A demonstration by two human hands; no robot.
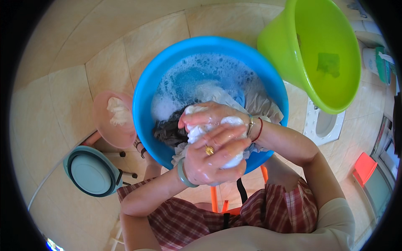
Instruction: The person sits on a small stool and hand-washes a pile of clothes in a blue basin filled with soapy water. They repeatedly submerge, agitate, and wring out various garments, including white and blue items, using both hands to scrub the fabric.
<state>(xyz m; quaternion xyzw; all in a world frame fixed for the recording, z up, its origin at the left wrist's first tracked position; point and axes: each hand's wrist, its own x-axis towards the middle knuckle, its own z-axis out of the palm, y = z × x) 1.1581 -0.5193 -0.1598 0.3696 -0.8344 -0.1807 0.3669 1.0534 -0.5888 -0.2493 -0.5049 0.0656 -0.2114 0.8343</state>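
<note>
Over a round blue basin (142, 83), both my hands are closed around a white, suds-covered cloth (231, 162). My left hand (215, 157), with a gold ring and a pale green bangle, grips the near side. On the far side is my right hand (213, 113), with a silver-coloured bracelet and a red cord at the wrist. Foamy water (192, 77) fills the far part of the basin. A dark garment (167, 129) lies bunched left of my hands, and wet pale fabric (261, 102) spreads to their right. Suds and fingers hide much of the held cloth.
A tall lime-green tub (289, 54) stands tilted at the far right, beside a white floor fixture (314, 123). To the left are a pink basin (102, 121) with white cloth (118, 111) and a round teal-grey container (90, 171). Orange legs (214, 198) show below the blue basin.
</note>
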